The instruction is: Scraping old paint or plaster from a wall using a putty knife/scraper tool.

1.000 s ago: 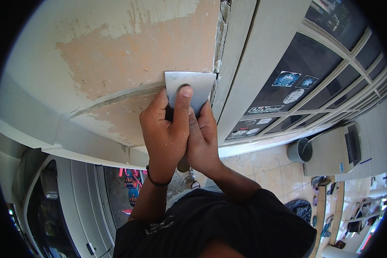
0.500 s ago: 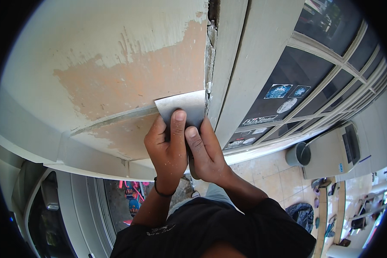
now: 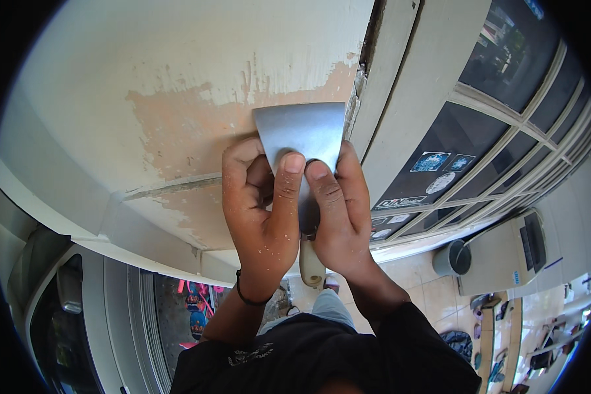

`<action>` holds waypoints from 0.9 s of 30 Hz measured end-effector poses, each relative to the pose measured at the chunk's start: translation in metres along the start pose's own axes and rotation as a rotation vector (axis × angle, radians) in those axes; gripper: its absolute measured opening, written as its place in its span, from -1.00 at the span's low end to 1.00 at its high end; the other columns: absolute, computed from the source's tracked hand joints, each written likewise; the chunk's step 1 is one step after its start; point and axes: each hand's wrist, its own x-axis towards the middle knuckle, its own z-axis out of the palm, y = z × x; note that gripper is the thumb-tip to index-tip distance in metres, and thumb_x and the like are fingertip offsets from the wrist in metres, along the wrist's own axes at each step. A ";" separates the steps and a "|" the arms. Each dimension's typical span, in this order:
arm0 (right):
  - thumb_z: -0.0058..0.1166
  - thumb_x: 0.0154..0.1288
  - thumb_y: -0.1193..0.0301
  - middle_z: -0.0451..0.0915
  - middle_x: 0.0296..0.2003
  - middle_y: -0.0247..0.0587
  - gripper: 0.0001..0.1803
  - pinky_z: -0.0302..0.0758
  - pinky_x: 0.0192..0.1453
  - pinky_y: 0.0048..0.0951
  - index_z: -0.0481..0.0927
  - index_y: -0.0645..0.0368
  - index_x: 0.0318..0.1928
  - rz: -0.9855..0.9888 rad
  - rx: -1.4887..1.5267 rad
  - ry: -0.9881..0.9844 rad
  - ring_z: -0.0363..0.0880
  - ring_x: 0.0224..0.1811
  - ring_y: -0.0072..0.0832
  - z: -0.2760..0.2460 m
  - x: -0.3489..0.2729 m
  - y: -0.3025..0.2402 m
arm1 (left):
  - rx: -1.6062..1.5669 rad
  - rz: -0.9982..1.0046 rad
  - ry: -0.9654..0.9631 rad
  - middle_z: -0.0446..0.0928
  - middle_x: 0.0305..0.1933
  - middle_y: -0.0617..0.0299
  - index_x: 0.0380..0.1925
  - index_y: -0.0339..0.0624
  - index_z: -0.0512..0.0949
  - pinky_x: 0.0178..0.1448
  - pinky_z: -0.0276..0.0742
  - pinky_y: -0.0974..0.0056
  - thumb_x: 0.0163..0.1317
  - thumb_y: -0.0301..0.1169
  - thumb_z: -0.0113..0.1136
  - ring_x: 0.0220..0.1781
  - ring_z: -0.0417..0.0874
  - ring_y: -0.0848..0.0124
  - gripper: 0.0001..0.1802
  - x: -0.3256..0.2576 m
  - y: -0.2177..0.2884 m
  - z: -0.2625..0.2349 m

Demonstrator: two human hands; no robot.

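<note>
One scraper [image 3: 301, 128], two hands shut on it, nothing else held. Left hand [image 3: 262, 220]: thumb flat on the near face of the blade, fingers curled behind it, pale flecks over the skin. Right hand [image 3: 341, 220]: thumb beside the left one, fingers wrapped round the blade's other side. Grip is narrow and firm-looking. Handle [image 3: 312, 266] hangs below the grip, between the wrists, neither palm round it.

Blade edge is above the grip, over the peach patch [image 3: 171, 125] on the off-white wall [image 3: 197, 46]. From where I stand, can't tell if the edge bears on the surface or sits just off it. Groove [image 3: 171, 187] runs left of the grip; broken joint [image 3: 359, 82] is just up and right of the blade's right corner, then the door frame [image 3: 433, 65].

My read: scraping step, patch partly worked. Next stroke calls for the edge flat to the wall, low angle, even thumb pressure; keep the right corner out of that joint, it could snag.

Writing: stickers on the dark glass right of the grip. Blue square [image 3: 430, 161], smaller blue one [image 3: 459, 163], pale oval [image 3: 440, 182], lettered strip [image 3: 402, 202] below. Shirt print [image 3: 251, 354], below the left wrist, too blurred to read. Small blue label [image 3: 516, 276] on the white appliance [image 3: 489, 269], far right. No marking I can make out on the blade.
</note>
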 end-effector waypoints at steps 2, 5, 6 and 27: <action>-0.19 0.70 0.27 0.44 -0.14 -0.26 -0.69 0.44 -0.16 -0.56 0.32 0.28 0.17 0.093 0.043 0.079 0.40 -0.19 -0.64 0.004 0.003 -0.006 | -0.041 0.002 0.029 0.67 -0.12 0.12 0.01 -0.34 0.47 0.01 0.44 0.48 0.55 -0.35 0.15 -0.08 0.58 0.60 -0.75 -0.002 0.004 0.003; -0.17 0.69 0.25 0.46 -0.12 -0.32 -0.71 0.41 -0.03 -0.58 0.35 0.22 0.14 0.015 -0.065 0.127 0.37 -0.12 -0.69 0.000 0.005 -0.007 | -0.053 -0.026 0.003 0.65 -0.26 0.23 -0.06 -0.30 0.52 -0.28 0.39 0.53 0.55 -0.31 0.16 -0.32 0.53 0.69 -0.77 0.001 0.002 0.007; -0.15 0.69 0.22 0.49 -0.12 -0.36 -0.71 0.40 0.02 -0.60 0.38 0.20 0.11 0.035 -0.076 0.173 0.38 -0.08 -0.73 -0.001 0.005 -0.009 | -0.068 -0.123 -0.038 0.64 -0.31 0.28 -0.08 -0.28 0.54 -0.39 0.34 0.54 0.55 -0.30 0.16 -0.42 0.49 0.72 -0.77 0.001 0.003 0.006; -0.05 0.65 0.23 0.51 -0.39 -0.28 -0.71 0.29 -0.69 -0.64 0.27 0.20 -0.01 0.214 -0.146 0.224 0.39 -0.64 -0.74 -0.017 0.021 -0.039 | 0.948 0.605 -0.463 0.27 0.61 0.17 0.50 -0.08 0.37 -0.22 0.51 0.33 0.36 -0.29 0.23 -0.23 0.56 0.32 -0.30 0.013 0.015 -0.029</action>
